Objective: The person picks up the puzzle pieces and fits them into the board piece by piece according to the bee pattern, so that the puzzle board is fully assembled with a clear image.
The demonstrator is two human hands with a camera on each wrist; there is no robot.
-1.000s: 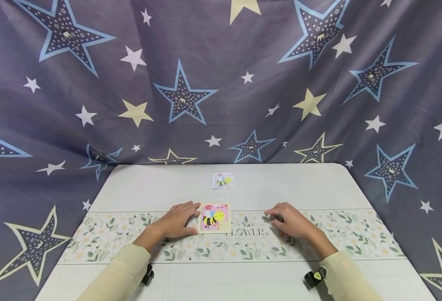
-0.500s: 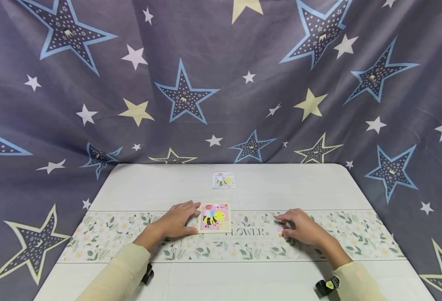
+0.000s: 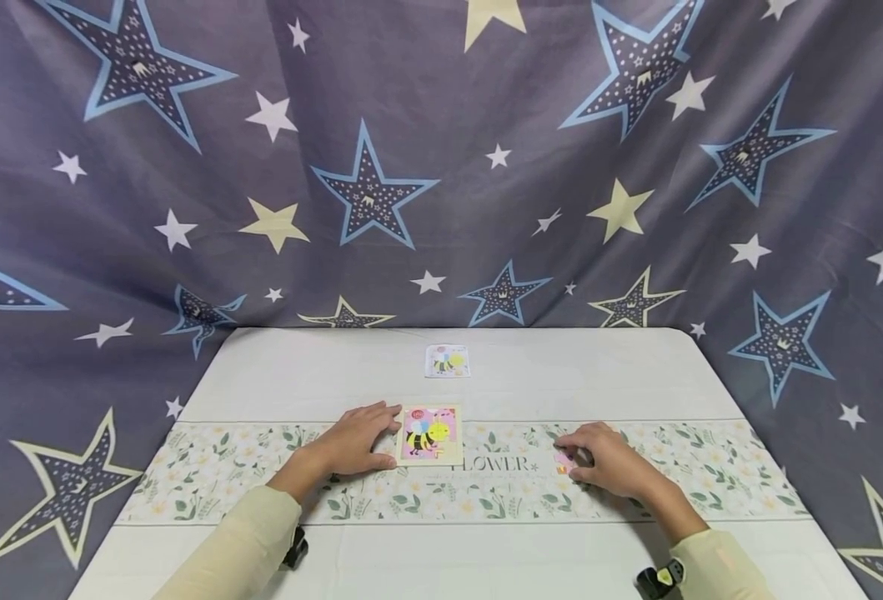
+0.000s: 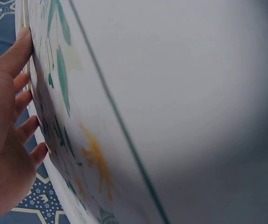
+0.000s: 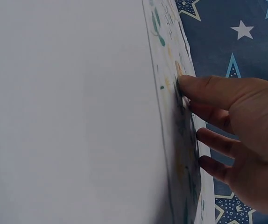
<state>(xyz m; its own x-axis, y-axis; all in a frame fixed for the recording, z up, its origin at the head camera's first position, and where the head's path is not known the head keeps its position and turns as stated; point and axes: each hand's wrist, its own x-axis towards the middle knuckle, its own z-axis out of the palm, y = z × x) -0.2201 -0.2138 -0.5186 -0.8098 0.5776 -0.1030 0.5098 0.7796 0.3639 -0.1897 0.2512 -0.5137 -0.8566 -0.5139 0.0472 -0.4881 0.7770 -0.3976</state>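
Note:
A square bee puzzle in a pale frame (image 3: pixel 452 460) lies flat on the floral band. My left hand (image 3: pixel 354 437) rests at its left side, thumb at the lower left edge and fingertips by the upper left corner. In the left wrist view, the fingers of my left hand (image 4: pixel 12 107) are spread and gently bent, low at the cloth. A small pink puzzle piece with an orange patch (image 3: pixel 563 462) lies right of the puzzle. My right hand (image 3: pixel 612 462) pinches at it, index finger along its top, thumb at its right side. In the right wrist view, my right hand (image 5: pixel 246 121) hides the piece.
A white card with the same bee picture (image 3: pixel 447 361) lies behind the puzzle. The table (image 3: pixel 486 558) has a white cover with a flower-printed band (image 3: pixel 486 500) across it. A dark curtain with stars (image 3: pixel 441 167) rises at its back and sides.
My right hand has moved right and drawn back from near the printed lettering, and its fingers have closed in on the puzzle piece. My left hand and the puzzle have stayed put.

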